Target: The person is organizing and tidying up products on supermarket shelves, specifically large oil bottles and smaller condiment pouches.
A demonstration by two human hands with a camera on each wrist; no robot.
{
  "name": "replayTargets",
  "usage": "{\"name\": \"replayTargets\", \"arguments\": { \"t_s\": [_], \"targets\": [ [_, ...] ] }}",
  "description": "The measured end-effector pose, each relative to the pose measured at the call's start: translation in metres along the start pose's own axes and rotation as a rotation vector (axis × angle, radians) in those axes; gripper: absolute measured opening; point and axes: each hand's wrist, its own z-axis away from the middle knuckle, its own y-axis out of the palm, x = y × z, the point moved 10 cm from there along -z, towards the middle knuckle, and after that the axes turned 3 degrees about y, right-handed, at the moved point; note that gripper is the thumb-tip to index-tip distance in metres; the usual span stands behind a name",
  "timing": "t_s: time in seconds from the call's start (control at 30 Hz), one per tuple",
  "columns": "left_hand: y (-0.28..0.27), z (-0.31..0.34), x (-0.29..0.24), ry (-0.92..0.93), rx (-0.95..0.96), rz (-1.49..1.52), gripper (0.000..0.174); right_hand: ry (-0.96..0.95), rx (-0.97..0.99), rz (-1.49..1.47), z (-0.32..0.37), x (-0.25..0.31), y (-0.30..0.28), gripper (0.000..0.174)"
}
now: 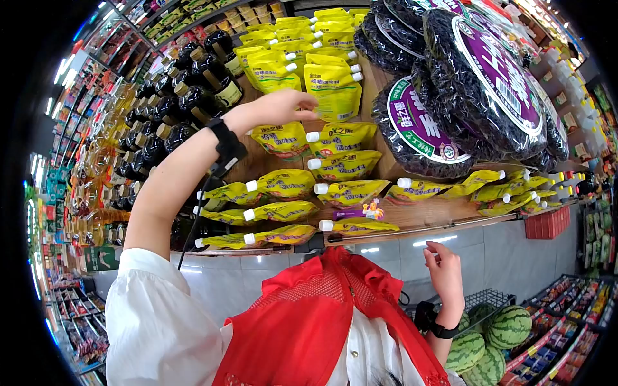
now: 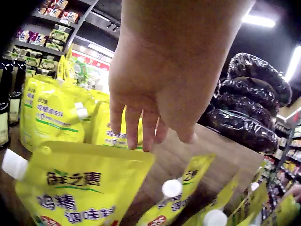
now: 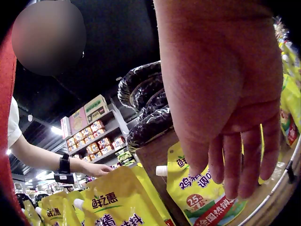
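Yellow spouted pouches with white caps stand in rows on a wooden display. My left hand (image 1: 286, 107) reaches over them, fingers loosely extended and holding nothing, beside an upright pouch (image 1: 332, 92). In the left wrist view my left hand (image 2: 157, 89) hangs with fingers down before a pouch at the back, a larger pouch (image 2: 82, 181) below it; whether the fingertips touch is unclear. My right hand (image 1: 444, 273) is in front of the display's edge, fingers loosely bent and empty. The right wrist view shows my right hand (image 3: 230, 103) with fingers pointing down, overlapping a pouch (image 3: 188, 188).
Dark bottles (image 1: 193, 96) stand left of the pouches. Large round black packages with purple labels (image 1: 499, 80) are stacked at the right. Watermelons (image 1: 508, 327) lie near a wire basket at the lower right, and a red crate (image 1: 547, 222) stands beyond the display edge.
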Motion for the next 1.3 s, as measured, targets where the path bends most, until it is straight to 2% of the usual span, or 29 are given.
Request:
{"name": "replayTargets", "arguments": {
  "t_s": [0.07, 0.13, 0.17, 0.23, 0.27, 0.57, 0.73, 0.8, 1.0, 1.1, 1.17, 1.2, 1.27, 1.3],
  "targets": [
    [-0.004, 0.017, 0.013, -0.004, 0.016, -0.065, 0.041, 0.0, 0.001, 0.001, 0.0, 0.001, 0.0, 0.022],
    [0.011, 0.036, 0.039, -0.141, 0.167, -0.21, 0.035, -0.002, 0.002, 0.003, 0.0, 0.001, 0.0, 0.022],
    [0.012, 0.039, 0.045, -0.143, 0.165, -0.211, 0.035, -0.006, 0.003, 0.008, 0.0, 0.0, 0.001, 0.022],
    [0.03, 0.053, 0.064, -0.283, 0.358, -0.186, 0.029, -0.012, 0.006, 0.016, -0.001, 0.0, 0.002, 0.022],
    [0.027, 0.055, 0.066, -0.278, 0.287, -0.18, 0.024, -0.029, 0.008, 0.02, -0.002, 0.002, 0.002, 0.022],
    [0.033, 0.062, 0.052, -0.221, 0.291, -0.208, 0.025, -0.036, 0.026, 0.027, -0.008, 0.013, 0.008, 0.02],
    [0.028, 0.064, 0.048, -0.28, 0.288, -0.145, 0.024, -0.032, 0.04, 0.027, -0.009, 0.013, 0.012, 0.021],
    [0.021, 0.062, 0.044, -0.292, 0.279, -0.129, 0.025, -0.091, 0.037, 0.054, -0.009, 0.015, 0.013, 0.021],
    [0.019, 0.048, 0.044, -0.27, 0.33, 0.015, 0.035, -0.081, 0.013, 0.027, -0.006, 0.013, 0.011, 0.021],
    [-0.003, 0.021, 0.029, -0.184, 0.223, -0.007, 0.04, -0.068, -0.006, 0.018, -0.002, 0.004, 0.009, 0.021],
    [-0.02, -0.007, 0.034, -0.142, 0.038, -0.112, 0.045, -0.048, -0.012, 0.021, 0.0, -0.001, 0.007, 0.02],
    [-0.014, -0.019, 0.044, -0.136, 0.039, -0.11, 0.045, -0.034, -0.013, 0.027, 0.0, -0.003, 0.005, 0.02],
    [-0.031, -0.042, 0.043, 0.051, -0.271, -0.197, 0.05, 0.004, -0.016, 0.029, 0.002, -0.005, 0.0, 0.021],
    [-0.03, -0.053, 0.04, 0.06, -0.274, -0.191, 0.05, 0.037, -0.014, 0.029, 0.003, -0.007, -0.003, 0.022]
  ]
}}
